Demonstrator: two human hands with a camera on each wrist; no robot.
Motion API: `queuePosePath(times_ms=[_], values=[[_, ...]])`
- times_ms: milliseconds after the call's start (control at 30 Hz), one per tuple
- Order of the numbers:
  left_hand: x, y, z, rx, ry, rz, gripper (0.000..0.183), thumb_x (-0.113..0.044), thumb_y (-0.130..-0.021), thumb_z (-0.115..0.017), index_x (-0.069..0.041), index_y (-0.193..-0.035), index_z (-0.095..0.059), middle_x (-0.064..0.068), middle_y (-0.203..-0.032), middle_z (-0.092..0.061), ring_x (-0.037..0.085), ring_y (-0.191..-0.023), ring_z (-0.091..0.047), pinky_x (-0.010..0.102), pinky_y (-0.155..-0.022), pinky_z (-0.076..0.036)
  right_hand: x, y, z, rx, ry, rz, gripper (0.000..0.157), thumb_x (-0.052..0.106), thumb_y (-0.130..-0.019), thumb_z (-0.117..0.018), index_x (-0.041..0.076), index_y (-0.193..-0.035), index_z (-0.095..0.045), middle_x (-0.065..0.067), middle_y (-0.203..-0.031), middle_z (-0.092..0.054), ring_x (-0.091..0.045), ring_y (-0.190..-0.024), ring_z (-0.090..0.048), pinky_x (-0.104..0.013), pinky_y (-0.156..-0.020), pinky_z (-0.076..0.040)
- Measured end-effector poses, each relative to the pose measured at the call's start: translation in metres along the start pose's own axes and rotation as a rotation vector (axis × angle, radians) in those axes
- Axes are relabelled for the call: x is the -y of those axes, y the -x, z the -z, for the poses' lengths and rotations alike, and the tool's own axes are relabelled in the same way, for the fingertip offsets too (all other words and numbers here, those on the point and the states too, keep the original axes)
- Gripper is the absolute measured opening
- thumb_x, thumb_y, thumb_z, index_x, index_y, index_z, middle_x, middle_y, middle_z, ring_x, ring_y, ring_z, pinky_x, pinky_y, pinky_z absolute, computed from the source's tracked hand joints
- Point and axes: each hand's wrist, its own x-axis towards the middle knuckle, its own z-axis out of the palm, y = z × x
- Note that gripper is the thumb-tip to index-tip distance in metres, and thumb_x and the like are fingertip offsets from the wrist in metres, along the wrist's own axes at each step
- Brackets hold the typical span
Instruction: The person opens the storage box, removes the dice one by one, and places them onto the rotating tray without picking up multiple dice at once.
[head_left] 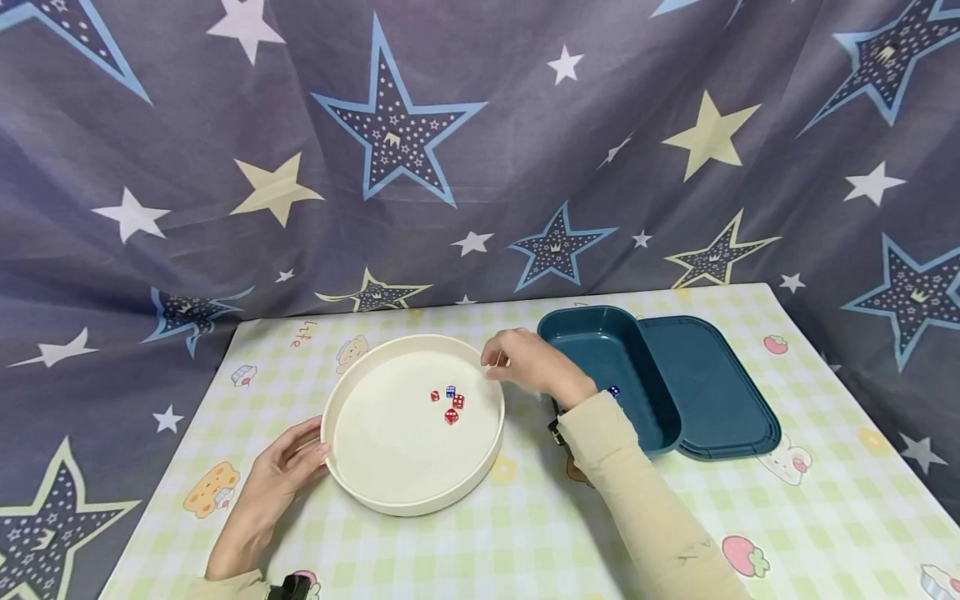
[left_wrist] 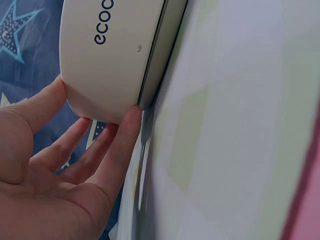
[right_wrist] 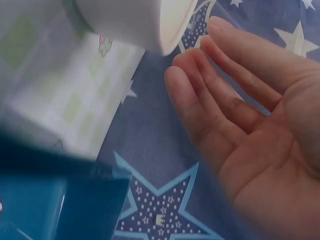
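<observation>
A round cream tray (head_left: 390, 467) holds three red dice (head_left: 452, 416) and one blue die (head_left: 451, 391), grouped right of its middle. My left hand (head_left: 281, 475) grips the tray's left side, thumb at the rim; in the left wrist view the other fingers press on the lettered wall (left_wrist: 110, 65) lower down, near the tabletop. By the tray's right rim, my right hand (head_left: 528, 362) has loosely bent fingers. The right wrist view shows nothing between those fingers (right_wrist: 195, 100), which are close to the tray wall (right_wrist: 125, 20).
Under my right forearm stands a dark teal box (head_left: 660, 400) with a blue die (head_left: 613, 391) inside, partly hidden by the sleeve. Its flat lid (head_left: 712, 387) lies against the box's right side. A checked cloth (head_left: 390, 554) covers the table, and a starred curtain (head_left: 480, 158) hangs behind.
</observation>
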Motion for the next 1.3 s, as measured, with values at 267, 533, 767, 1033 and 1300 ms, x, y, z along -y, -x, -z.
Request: queuePosePath(times_ms=[267,533,767,1033,1300], values=[[0.000,0.000,0.000,-0.001,-0.006,0.001,0.060,-0.014,-0.099,-0.063,0.006,-0.148,-0.035,0.001,-0.133,-0.053,0.002,-0.113,-0.062,0.024,-0.092,-0.059,-0.014,0.010,0.012,-0.030,-0.012,-0.022,0.014,0.013,-0.093,-0.071,0.008,-0.105,-0.075,-0.006,-0.104,-0.071,-0.020,-0.094,-0.066,-0.032,-0.083,-0.060],[0.001,0.000,0.000,0.000,0.004,-0.009,0.060,-0.013,-0.099,-0.062,0.007,-0.148,-0.035,0.001,-0.133,-0.054,0.002,-0.113,-0.063,0.024,-0.092,-0.059,-0.025,0.023,0.024,-0.066,-0.012,-0.029,0.013,0.013,-0.093,-0.071,0.007,-0.104,-0.074,-0.006,-0.098,-0.071,-0.017,-0.086,-0.065,-0.032,-0.078,-0.060],[0.001,0.000,0.000,0.001,0.009,-0.013,0.059,-0.012,-0.099,-0.062,0.008,-0.148,-0.035,0.001,-0.133,-0.054,0.002,-0.112,-0.063,0.024,-0.091,-0.059,-0.036,0.034,0.033,-0.080,-0.032,-0.061,0.014,0.013,-0.093,-0.071,0.007,-0.104,-0.073,-0.006,-0.098,-0.070,-0.018,-0.087,-0.065,-0.033,-0.078,-0.061],[0.000,0.000,0.000,0.002,0.004,-0.002,0.060,-0.014,-0.099,-0.062,0.007,-0.148,-0.034,0.004,-0.135,-0.052,0.002,-0.113,-0.062,0.024,-0.092,-0.059,-0.051,0.043,0.040,-0.077,-0.030,-0.073,0.016,0.013,-0.092,-0.071,0.006,-0.106,-0.074,-0.005,-0.099,-0.070,-0.018,-0.089,-0.066,-0.035,-0.079,-0.060],[0.000,0.000,0.000,0.002,0.001,-0.002,0.060,-0.014,-0.099,-0.062,0.007,-0.148,-0.034,0.004,-0.134,-0.052,0.002,-0.112,-0.063,0.024,-0.092,-0.059,-0.065,0.051,0.040,-0.086,-0.024,-0.088,0.015,0.012,-0.092,-0.072,0.006,-0.105,-0.074,-0.007,-0.099,-0.071,-0.020,-0.088,-0.066,-0.037,-0.080,-0.060]])
